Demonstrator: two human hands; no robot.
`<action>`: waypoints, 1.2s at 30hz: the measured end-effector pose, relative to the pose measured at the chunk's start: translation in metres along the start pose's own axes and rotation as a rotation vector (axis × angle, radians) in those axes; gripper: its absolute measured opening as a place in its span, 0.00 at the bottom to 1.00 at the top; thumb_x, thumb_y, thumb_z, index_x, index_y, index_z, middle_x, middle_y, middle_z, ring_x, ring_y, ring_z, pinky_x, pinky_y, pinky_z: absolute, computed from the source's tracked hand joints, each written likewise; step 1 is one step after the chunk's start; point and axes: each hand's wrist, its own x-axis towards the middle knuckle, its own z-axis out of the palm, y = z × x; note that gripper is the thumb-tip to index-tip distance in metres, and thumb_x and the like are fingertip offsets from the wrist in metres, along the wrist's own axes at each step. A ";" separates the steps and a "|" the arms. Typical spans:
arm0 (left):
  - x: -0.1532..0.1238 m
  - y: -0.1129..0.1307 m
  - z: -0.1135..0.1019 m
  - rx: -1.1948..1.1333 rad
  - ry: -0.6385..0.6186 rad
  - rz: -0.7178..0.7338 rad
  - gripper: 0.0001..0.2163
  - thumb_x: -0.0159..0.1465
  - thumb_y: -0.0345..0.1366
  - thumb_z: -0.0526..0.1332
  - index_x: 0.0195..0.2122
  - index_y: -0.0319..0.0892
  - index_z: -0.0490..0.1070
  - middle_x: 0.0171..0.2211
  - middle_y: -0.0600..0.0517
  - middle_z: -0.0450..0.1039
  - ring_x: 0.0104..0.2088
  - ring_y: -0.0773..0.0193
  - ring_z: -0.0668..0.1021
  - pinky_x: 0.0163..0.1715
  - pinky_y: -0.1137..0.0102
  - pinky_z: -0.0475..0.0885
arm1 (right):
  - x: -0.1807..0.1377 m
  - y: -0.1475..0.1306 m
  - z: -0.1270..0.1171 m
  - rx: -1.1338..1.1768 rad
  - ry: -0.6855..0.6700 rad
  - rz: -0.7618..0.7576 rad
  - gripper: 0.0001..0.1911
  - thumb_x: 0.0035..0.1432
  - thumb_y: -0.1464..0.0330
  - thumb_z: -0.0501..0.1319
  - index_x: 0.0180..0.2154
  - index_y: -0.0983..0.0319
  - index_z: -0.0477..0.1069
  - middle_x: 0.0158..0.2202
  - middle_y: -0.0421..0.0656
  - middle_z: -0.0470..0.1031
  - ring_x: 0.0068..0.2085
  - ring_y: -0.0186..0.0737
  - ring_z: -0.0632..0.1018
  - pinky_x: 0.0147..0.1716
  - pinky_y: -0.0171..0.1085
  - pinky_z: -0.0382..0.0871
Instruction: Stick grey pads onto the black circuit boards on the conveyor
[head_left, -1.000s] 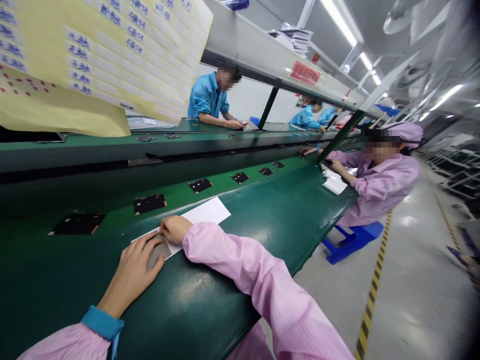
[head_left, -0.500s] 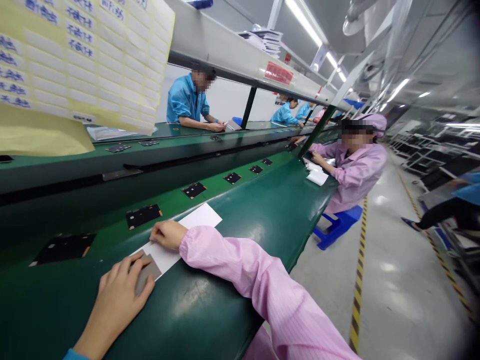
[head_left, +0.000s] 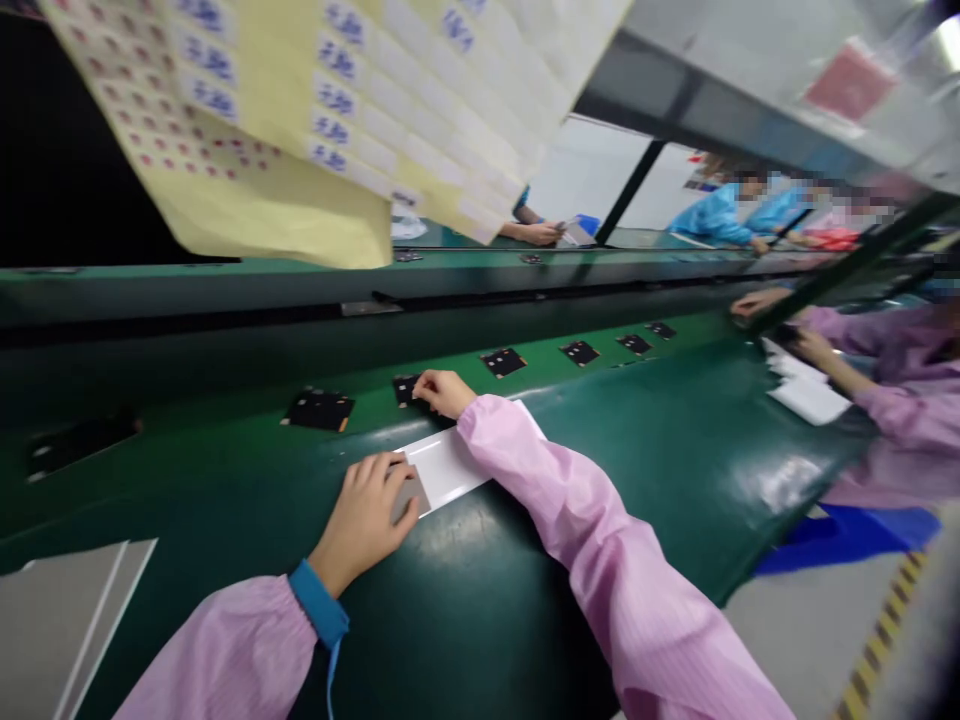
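The left hand's [head_left: 365, 515] fingers [head_left: 384, 470] lay flat and close together, pressing on a small grey square piece [head_left: 412, 494] without pinching it. That piece sat on the near end of a white sheet [head_left: 450, 465], which ran from under the fingertips away to the right and passed beneath the right forearm. A blue cuff [head_left: 319, 603] ringed the left wrist, below the pink sleeve.

Just beyond the sheet, the right hand's [head_left: 445, 392] fingers were curled together, their tips touching the edge of a black part [head_left: 406, 388]. Whether they gripped it or only rested on it could not be told.

To the left of those fingertips lay another black part [head_left: 320, 409], and to their right three more stood in a row: [head_left: 503, 361], [head_left: 580, 351] and [head_left: 634, 343]. All of them lay on the green conveyor bench [head_left: 675, 440].

Further right, a co-worker's hand [head_left: 814, 346] in a pink sleeve rested beside white sheets [head_left: 811, 400]. Above and behind both hands hung yellow label sheets [head_left: 300, 130], and workers in blue [head_left: 716, 212] sat on the bench's far side.
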 end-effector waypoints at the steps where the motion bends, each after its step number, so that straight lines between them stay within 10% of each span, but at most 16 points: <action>1: -0.001 0.000 -0.001 -0.009 -0.004 -0.011 0.11 0.60 0.37 0.55 0.43 0.44 0.66 0.46 0.45 0.65 0.48 0.51 0.67 0.45 0.57 0.63 | 0.006 -0.001 0.004 0.005 -0.006 0.001 0.04 0.56 0.73 0.58 0.31 0.65 0.72 0.23 0.37 0.71 0.23 0.27 0.70 0.28 0.28 0.63; 19: -0.004 -0.001 -0.004 -0.086 -0.010 -0.032 0.11 0.59 0.35 0.55 0.44 0.44 0.66 0.48 0.46 0.65 0.50 0.51 0.66 0.46 0.57 0.62 | 0.043 0.061 -0.035 -0.016 -0.114 0.053 0.05 0.56 0.74 0.56 0.32 0.66 0.71 0.21 0.36 0.68 0.18 0.26 0.66 0.20 0.28 0.59; 36: -0.003 -0.001 -0.003 -0.063 -0.013 -0.032 0.10 0.59 0.34 0.55 0.43 0.43 0.65 0.47 0.47 0.65 0.49 0.52 0.66 0.46 0.58 0.63 | 0.025 0.082 -0.037 -0.283 0.140 -0.087 0.07 0.56 0.70 0.58 0.36 0.63 0.74 0.31 0.42 0.74 0.32 0.34 0.73 0.35 0.32 0.65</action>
